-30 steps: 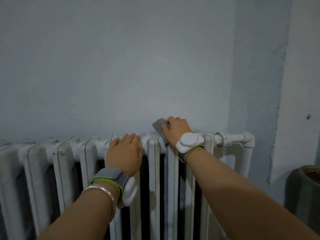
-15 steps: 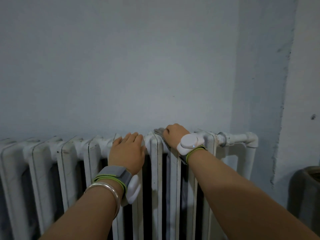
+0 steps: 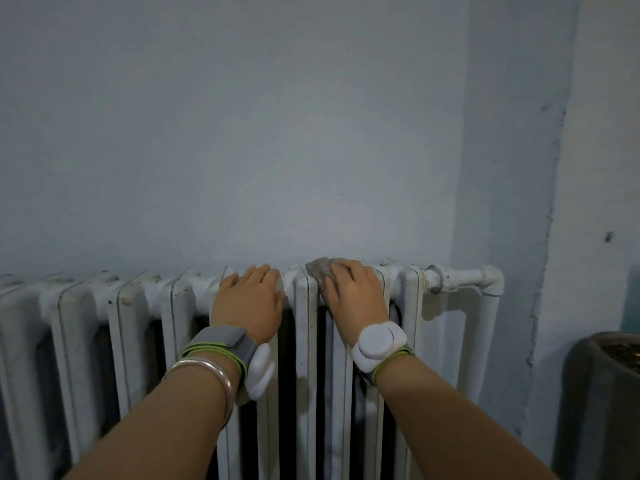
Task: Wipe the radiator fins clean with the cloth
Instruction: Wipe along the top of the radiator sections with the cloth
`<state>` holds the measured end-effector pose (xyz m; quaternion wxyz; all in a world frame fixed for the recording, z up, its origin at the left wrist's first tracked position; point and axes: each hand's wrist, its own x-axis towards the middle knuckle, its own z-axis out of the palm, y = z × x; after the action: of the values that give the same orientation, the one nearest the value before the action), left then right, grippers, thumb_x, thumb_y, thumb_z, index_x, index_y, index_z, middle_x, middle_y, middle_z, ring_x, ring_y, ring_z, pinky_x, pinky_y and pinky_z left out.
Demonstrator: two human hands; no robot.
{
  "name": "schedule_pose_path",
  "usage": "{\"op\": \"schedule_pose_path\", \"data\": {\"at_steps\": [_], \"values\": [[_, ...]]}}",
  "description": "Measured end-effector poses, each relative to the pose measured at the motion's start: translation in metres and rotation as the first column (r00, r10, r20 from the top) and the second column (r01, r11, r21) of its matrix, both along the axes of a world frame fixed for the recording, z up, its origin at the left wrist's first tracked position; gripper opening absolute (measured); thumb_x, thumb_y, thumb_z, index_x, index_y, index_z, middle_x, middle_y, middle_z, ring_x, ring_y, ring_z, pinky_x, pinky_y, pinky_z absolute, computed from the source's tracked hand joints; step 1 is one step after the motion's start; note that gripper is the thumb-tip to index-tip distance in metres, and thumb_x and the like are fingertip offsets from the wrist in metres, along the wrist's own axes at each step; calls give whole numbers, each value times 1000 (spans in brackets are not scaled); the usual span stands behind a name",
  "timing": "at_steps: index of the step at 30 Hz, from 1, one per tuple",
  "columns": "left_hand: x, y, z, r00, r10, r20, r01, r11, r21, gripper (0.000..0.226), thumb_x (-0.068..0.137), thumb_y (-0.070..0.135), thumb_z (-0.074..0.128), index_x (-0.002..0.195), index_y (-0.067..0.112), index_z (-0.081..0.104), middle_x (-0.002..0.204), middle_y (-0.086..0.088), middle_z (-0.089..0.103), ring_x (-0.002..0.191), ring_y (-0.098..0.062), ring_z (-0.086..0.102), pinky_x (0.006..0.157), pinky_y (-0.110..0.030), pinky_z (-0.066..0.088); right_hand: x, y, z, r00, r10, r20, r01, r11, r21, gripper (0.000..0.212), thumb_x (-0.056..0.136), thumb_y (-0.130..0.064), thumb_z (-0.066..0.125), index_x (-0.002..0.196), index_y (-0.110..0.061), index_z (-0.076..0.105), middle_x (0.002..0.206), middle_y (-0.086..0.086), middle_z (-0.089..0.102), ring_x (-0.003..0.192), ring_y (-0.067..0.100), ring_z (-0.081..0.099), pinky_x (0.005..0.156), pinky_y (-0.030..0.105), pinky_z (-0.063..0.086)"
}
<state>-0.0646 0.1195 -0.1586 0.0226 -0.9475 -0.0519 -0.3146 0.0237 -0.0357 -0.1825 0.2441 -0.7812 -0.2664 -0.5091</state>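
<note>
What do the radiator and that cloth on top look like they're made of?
The radiator looks like cast metal under white paint: thick rounded sections, dark chipped edges. The cloth seems soft grey matte fabric, bunching under the right hand.

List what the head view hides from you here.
All in the head view:
- cloth: mostly under the right hand, so its size is unknown.
- radiator: lower part and left end cut off by frame edges.
- dark container at right: cut by the edge, contents too dim.
</note>
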Motion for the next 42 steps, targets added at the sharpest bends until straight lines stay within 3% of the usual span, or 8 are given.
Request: {"op": "schedule_pose_path", "data": {"at_steps": [9,17,24,29,31,34,38,42], "values": [[-1,0,0,1000,-6,-24,6,1000,-7,46,100,35,30,144,23,28,154,5,26,141,-14,24,116,-35,15,-6,-13,-24,992,122,16,-123,989,81,40,92,-29,46,117,-3,63,117,17,58,103,33,58,90,41,51],[-1,4,4,995,0,-95,0,1000,-3,49,100,37,25,147,25,21,158,5,17,144,-13,17,118,-36,7,-17,-20,-36,987,161,-13,-157,978,137,23,83,-7,69,105,-7,62,116,14,55,103,30,57,83,36,52],[-5,3,-3,997,0,-74,0,1000,-4,53,100,37,26,149,22,15,158,2,14,145,-14,14,119,-37,0,-24,-36,-83,970,173,-169,-174,985,10,16,89,-14,61,103,-16,54,115,0,46,97,12,52,78,26,53],[-11,6,-11,1000,-15,-3,15,1000,-2,52,100,38,27,149,23,18,157,3,21,145,-13,17,118,-38,-4,-25,-44,-97,944,187,-273,-206,978,-42,8,89,-24,49,91,-17,52,95,-5,43,75,11,50,59,27,49],[-12,8,-13,1000,-12,21,12,1000,7,52,99,42,23,148,26,21,155,6,25,144,-12,19,118,-39,-4,-28,-50,-93,937,200,-287,-217,976,-26,16,85,-32,44,89,-19,52,89,-7,44,72,13,52,56,26,48],[-14,13,-13,999,-22,40,23,1000,-12,59,95,49,8,147,27,25,152,8,31,143,-13,24,117,-41,0,-35,-57,-69,930,248,-273,-238,969,69,8,84,-23,59,88,-24,52,90,-7,48,79,13,54,65,19,45],[-16,20,-6,998,-29,60,34,997,-73,48,100,44,20,145,29,28,151,9,32,142,-13,23,118,-40,8,-39,-50,-15,946,294,-135,-256,936,240,14,83,-13,64,96,-12,61,95,-5,51,84,2,47,75,2,35],[-17,29,0,998,0,65,5,997,-79,47,100,45,19,143,32,32,151,10,32,143,-13,22,117,-39,12,-33,-25,35,959,281,-39,-258,921,293,14,86,-11,64,98,-5,62,100,3,55,84,6,49,73,7,32]]}}
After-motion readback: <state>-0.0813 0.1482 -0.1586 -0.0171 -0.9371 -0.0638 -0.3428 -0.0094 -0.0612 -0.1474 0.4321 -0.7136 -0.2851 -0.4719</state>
